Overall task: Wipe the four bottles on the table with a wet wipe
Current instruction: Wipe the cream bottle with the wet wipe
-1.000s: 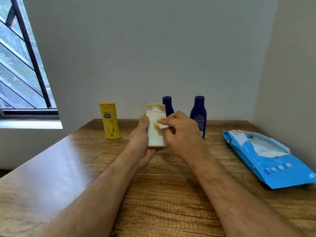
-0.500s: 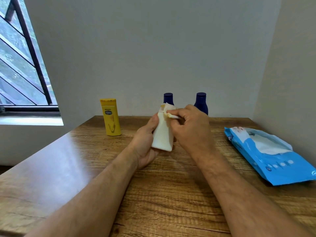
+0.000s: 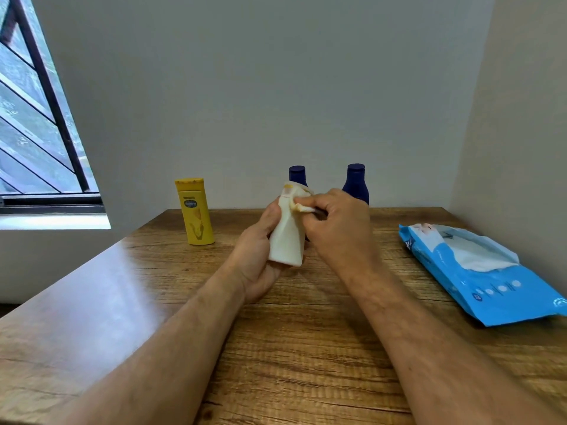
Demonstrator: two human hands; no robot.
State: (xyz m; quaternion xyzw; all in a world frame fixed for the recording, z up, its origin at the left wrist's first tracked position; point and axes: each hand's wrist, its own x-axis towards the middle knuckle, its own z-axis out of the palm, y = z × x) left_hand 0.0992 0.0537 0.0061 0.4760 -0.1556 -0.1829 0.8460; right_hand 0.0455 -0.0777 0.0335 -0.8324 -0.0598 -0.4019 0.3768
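Gripped in the left hand (image 3: pixel 260 250), a cream bottle (image 3: pixel 287 237) tilted above the wooden table (image 3: pixel 306 348), while the right hand (image 3: pixel 340 228) pinched a wet wipe (image 3: pixel 302 207) against its cap end. At right lay a blue wipes pack (image 3: pixel 491 283), its flap open on white sheets. Beyond stood a yellow bottle (image 3: pixel 194 211) and two dark blue bottles (image 3: pixel 356 182), partly hidden by the hands, against the wall (image 3: pixel 276 87) beside a barred window (image 3: pixel 33 118).

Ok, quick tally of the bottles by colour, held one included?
Cream bottles: 1, the cream bottle gripped by the left hand while the right hand pinches the wet wipe against it.
Yellow bottles: 1, the yellow bottle.
Dark blue bottles: 2, the left blue bottle and the right blue bottle.
Total: 4
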